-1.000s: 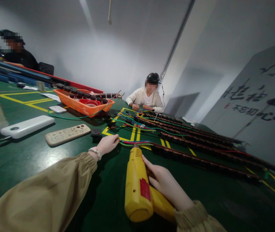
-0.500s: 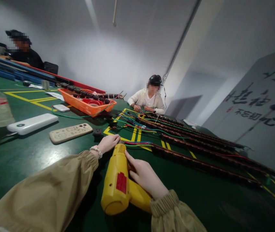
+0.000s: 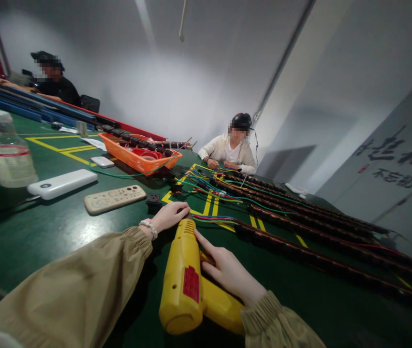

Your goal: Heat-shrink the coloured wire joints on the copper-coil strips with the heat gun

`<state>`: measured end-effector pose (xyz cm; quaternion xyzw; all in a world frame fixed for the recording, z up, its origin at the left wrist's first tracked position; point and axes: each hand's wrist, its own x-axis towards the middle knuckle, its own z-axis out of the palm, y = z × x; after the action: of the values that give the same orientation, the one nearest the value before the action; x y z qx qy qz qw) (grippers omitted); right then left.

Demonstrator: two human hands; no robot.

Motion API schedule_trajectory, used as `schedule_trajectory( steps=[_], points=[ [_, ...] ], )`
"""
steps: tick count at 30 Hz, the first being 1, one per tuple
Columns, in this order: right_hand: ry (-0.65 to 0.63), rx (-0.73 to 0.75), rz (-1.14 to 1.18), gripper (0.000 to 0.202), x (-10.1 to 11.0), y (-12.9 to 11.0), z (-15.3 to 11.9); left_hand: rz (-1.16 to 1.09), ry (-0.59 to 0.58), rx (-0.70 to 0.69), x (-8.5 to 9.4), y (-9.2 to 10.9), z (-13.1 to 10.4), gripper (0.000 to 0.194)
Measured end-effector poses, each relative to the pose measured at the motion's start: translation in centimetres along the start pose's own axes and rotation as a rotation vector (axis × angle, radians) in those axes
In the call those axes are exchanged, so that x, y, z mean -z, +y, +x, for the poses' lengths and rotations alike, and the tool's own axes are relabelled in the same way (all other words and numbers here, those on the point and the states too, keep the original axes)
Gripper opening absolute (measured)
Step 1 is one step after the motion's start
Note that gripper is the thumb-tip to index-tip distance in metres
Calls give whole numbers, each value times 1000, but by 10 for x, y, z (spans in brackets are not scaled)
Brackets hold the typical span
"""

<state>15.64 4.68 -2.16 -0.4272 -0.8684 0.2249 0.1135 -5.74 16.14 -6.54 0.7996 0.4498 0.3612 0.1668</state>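
Observation:
A yellow heat gun [image 3: 180, 275] lies along my view, its nozzle pointing away from me. My right hand [image 3: 228, 270] grips its handle, the index finger stretched along the body. Just left of the nozzle is my left hand [image 3: 169, 216], fingers pressed together and bent down; what they pinch is hidden. Coloured wires [image 3: 213, 219] run from a long dark bundled strip [image 3: 300, 256] to the nozzle end, close to my left fingertips. A small black connector block [image 3: 153, 202] sits behind my left hand.
On the green table are a beige phone [image 3: 115, 199], a white power bank [image 3: 63, 184], a jar [image 3: 10, 150] and an orange basket [image 3: 137, 163] of parts. More wired strips [image 3: 286, 203] lie to the right. One person [image 3: 228, 150] sits across; another person [image 3: 59, 89] is far left.
The view has turned slightly left, so everything appears shifted right. Both hands and the heat gun keep about the same places relative to each other.

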Motion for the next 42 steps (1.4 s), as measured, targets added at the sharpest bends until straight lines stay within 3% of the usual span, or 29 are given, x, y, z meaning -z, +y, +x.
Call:
schedule_trajectory(
  steps=[15, 24, 27, 32, 42],
  points=[
    [19, -122, 131, 68, 19, 52, -39, 28, 17, 20, -7, -9, 2, 30],
    [74, -240, -26, 66, 41, 79, -71, 210, -26, 25, -8, -8, -1, 31],
    [92, -286, -158, 62, 42, 79, -73, 327, -17, 64, -8, -5, -2, 33],
    [110, -296, -309, 21, 45, 69, -74, 457, -9, 158, -9, 2, -3, 37],
    [81, -250, -187, 24, 42, 63, -73, 539, -7, 233, -10, 9, -3, 37]
  ],
)
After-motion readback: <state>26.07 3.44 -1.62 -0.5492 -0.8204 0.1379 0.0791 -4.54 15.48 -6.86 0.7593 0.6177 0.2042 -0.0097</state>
